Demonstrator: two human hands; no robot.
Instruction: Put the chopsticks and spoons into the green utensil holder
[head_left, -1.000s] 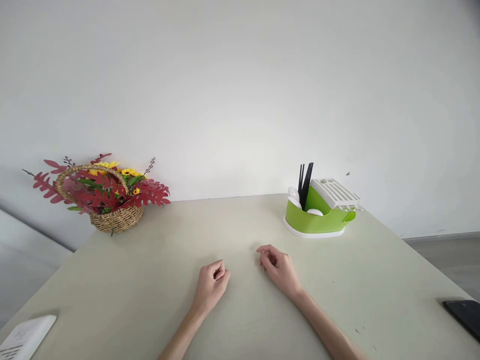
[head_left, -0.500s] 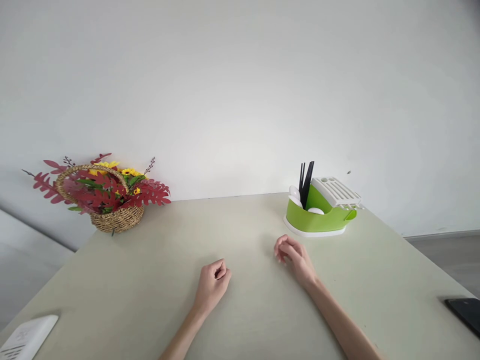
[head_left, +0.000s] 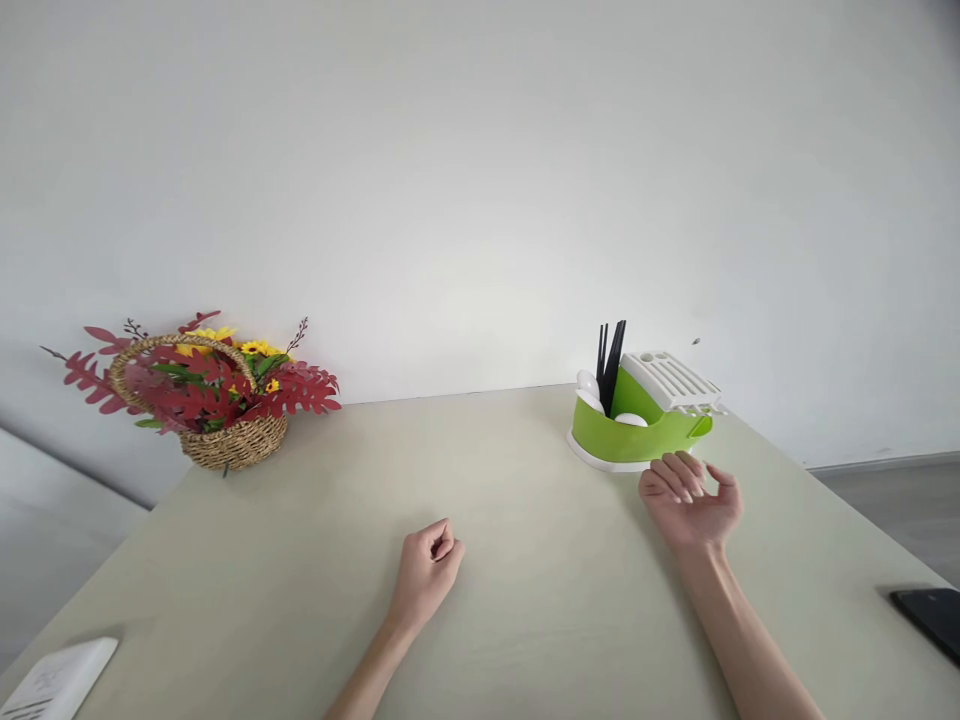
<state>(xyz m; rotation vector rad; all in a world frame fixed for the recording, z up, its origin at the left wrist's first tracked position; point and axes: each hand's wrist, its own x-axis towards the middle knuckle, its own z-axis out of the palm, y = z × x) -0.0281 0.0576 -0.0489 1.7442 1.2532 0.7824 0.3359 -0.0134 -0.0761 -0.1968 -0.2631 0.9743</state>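
My left hand [head_left: 429, 570] rests as a loose fist on the table [head_left: 510, 620], with no object showing in its curl. My right hand [head_left: 691, 500] is turned palm up, its fingers bent and the thumb apart, holding nothing. Just behind the right hand stands a green and white utensil holder [head_left: 630, 438], whose near edge it partly covers. Black chopsticks [head_left: 613, 365] stand upright in the holder beside white spoons [head_left: 588, 385]. I cannot tell whether the right fingers touch the holder.
At the back left a wicker basket [head_left: 244, 445] holds red leaves and yellow flowers. A white object [head_left: 64, 675] with dark slots lies at the near left corner. On the right edge is a black phone [head_left: 930, 615]. A pale wall [head_left: 465, 200] rises behind the table.
My right hand has moved right and turned palm up in front of the utensil holder, its fingers less tightly gathered. The left fist has stayed in place.
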